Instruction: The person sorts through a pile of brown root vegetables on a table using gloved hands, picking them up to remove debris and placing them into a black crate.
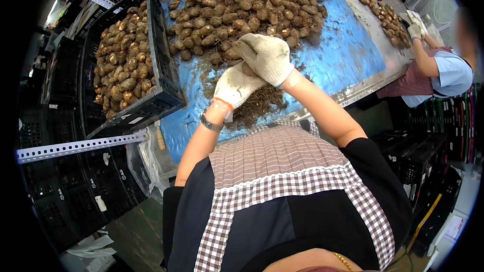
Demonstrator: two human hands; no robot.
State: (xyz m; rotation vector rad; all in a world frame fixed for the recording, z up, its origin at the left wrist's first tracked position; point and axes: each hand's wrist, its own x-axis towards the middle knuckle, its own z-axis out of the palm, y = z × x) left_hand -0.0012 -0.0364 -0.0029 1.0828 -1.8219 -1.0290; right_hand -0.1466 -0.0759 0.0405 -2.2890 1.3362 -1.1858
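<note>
Both my hands wear off-white knit work gloves and meet over the blue-covered table (353, 50). A small brown taro (248, 69) shows between them, mostly hidden by the gloves. My left hand (238, 87) is closed around it from below. Over its top bends my right hand (267, 59), fingers curled toward the taro; its fingertips are partly hidden. Just beyond the gloves lies a large heap of hairy brown taros (252, 7). Loose root fibres and dirt (252, 113) cover the table under my wrists.
On the left a tilted black plastic crate (169, 78) holds many taros with pale cut ends. A perforated metal bar (80, 147) juts out below it. Another gloved person (438, 65) works at the right beside more taros (390, 25). Black crates (413, 166) stand at lower right.
</note>
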